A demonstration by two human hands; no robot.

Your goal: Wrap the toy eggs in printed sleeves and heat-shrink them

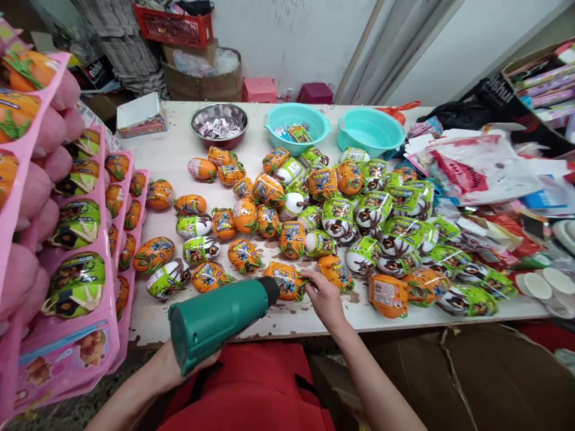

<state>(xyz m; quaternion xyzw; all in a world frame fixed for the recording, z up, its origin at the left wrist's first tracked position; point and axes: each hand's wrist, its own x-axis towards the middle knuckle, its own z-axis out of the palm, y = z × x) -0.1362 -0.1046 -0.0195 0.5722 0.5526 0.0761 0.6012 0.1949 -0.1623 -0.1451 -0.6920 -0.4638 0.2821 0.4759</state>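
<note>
A green heat gun with a black nozzle is in my left hand, whose fingers are mostly hidden behind its body. The nozzle points right, close to an orange wrapped egg near the table's front edge. My right hand pinches the right end of that egg, at its green tie. Just right of my fingers lies another orange egg. Many more eggs in orange or green-and-white printed film are spread and heaped over the table, such as a green-and-white egg.
Pink display trays filled with eggs stand stacked at the left. Along the back are a steel bowl with small packets, a turquoise basin with packets and a second turquoise basin. Plastic bags and packaging crowd the right side.
</note>
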